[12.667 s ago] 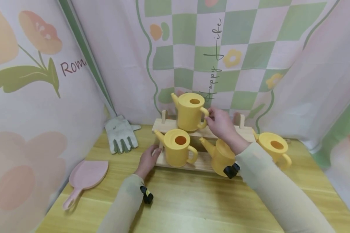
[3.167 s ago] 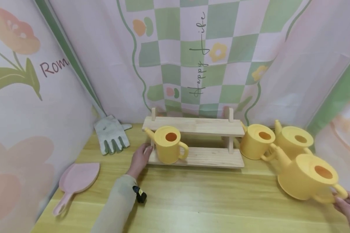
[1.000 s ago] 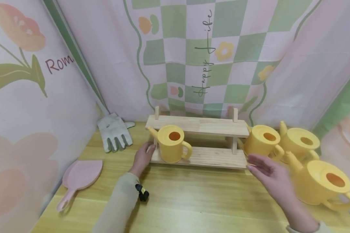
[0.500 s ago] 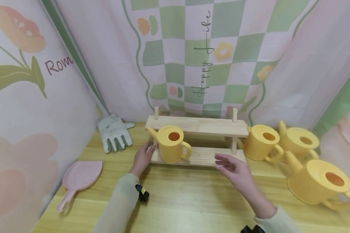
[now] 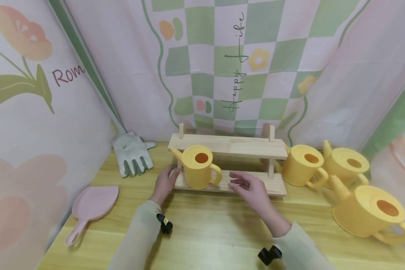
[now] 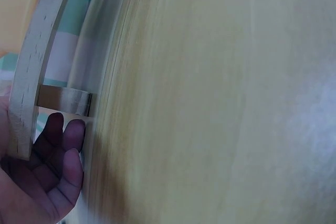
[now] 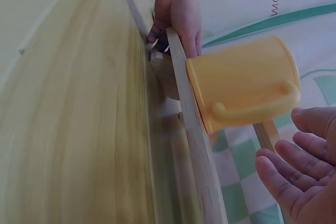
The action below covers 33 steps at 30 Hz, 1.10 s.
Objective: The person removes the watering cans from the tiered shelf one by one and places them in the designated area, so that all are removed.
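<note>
A yellow watering can [image 5: 197, 172] stands at the left end of the lower board of a two-tier wooden shelf [image 5: 246, 182]. My left hand [image 5: 165, 183] grips that board's left end; in the left wrist view its fingers [image 6: 71, 179] curl beneath the board [image 6: 31, 72]. My right hand [image 5: 251, 187] is before the lower board, to the right of the can's handle. In the right wrist view the fingers [image 7: 294, 174] of that hand are loosely bent and hold nothing, close to the can's handle [image 7: 257, 111] but apart from it.
On the table to the right of the shelf stand three more yellow watering cans: one beside the shelf [image 5: 300, 168], one behind [image 5: 345, 165], one nearest [image 5: 368, 210]. A grey-white glove [image 5: 131, 153] and a pink dustpan [image 5: 94, 206] lie at left. A printed curtain [image 5: 219, 67] hangs behind.
The cans from the upper board and the lower board's right side now stand on the table at right. My right hand has released the nearest one and moved left; my left hand stays put.
</note>
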### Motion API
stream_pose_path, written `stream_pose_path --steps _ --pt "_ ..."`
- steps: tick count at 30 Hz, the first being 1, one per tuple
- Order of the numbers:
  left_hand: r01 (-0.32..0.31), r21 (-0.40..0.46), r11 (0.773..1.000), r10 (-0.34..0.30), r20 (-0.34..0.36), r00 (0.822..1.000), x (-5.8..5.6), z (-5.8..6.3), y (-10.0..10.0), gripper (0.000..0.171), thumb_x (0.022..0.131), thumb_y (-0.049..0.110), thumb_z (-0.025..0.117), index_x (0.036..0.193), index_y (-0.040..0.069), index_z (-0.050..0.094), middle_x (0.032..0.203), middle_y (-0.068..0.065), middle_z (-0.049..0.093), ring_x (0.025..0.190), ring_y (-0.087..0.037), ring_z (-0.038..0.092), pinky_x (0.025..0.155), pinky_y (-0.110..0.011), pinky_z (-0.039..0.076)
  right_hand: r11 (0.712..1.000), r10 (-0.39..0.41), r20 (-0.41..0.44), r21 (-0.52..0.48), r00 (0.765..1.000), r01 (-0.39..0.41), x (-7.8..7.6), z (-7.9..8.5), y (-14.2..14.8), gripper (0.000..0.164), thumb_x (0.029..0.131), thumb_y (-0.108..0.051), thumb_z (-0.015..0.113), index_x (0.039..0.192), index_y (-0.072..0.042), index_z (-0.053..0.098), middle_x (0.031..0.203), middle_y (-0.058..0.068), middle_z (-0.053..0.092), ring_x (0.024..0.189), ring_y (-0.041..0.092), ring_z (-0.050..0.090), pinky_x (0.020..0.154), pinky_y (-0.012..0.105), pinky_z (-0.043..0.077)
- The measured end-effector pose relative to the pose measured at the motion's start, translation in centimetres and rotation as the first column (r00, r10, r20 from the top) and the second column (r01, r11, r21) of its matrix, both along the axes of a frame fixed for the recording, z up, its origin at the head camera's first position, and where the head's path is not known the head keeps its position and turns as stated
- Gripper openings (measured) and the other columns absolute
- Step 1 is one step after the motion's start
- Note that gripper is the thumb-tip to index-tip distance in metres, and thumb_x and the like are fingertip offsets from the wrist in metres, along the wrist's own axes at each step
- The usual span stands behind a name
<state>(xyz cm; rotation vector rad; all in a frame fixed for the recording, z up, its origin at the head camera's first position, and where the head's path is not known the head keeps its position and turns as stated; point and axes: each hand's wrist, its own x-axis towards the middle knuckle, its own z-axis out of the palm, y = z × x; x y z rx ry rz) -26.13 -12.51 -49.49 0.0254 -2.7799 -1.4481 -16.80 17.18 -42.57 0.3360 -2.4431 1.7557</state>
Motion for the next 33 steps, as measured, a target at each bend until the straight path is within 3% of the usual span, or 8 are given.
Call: stream_pose_path --steps 14,21,33 --pt "0.009 -0.01 1.0 -0.009 -0.002 1.0 0.1 0.3 0.1 0.044 0.102 0.042 0.048 0.133 0.013 0.055 0.138 -0.012 0.055 0.131 -0.032 0.047 0.109 -0.052 0.036 1.0 0.002 -0.053 0.005 0.999 -0.002 -1.5 -0.7 -2.5 0.037 0.088 -0.004 0.071 0.124 0.001 0.062 0.116 0.019 0.067 0.099 0.032 0.067 0.081 0.03 0.057" --pt "0.006 -0.014 1.0 -0.006 0.014 1.0 0.1 0.4 0.1 0.044 0.102 0.042 0.047 0.134 0.013 0.055 0.139 -0.012 0.054 0.131 -0.032 0.046 0.109 -0.052 0.036 0.997 -0.053 -0.056 0.054 0.997 0.056 -2.0 -0.9 -3.4 0.03 0.088 -0.003 0.071 0.118 0.0 0.066 0.108 0.016 0.07 0.096 0.028 0.068 0.078 0.029 0.058" --pt "0.0 0.004 1.0 0.0 0.028 1.0 0.1 0.4 0.1 0.045 0.102 0.044 0.047 0.134 0.014 0.055 0.141 -0.011 0.053 0.133 -0.031 0.044 0.109 -0.052 0.035 0.995 -0.09 -0.091 0.031 0.992 0.093 -1.5 -1.3 -3.3 0.029 0.088 -0.001 0.071 0.116 0.002 0.068 0.108 0.021 0.07 0.088 0.03 0.071 0.07 0.025 0.059"
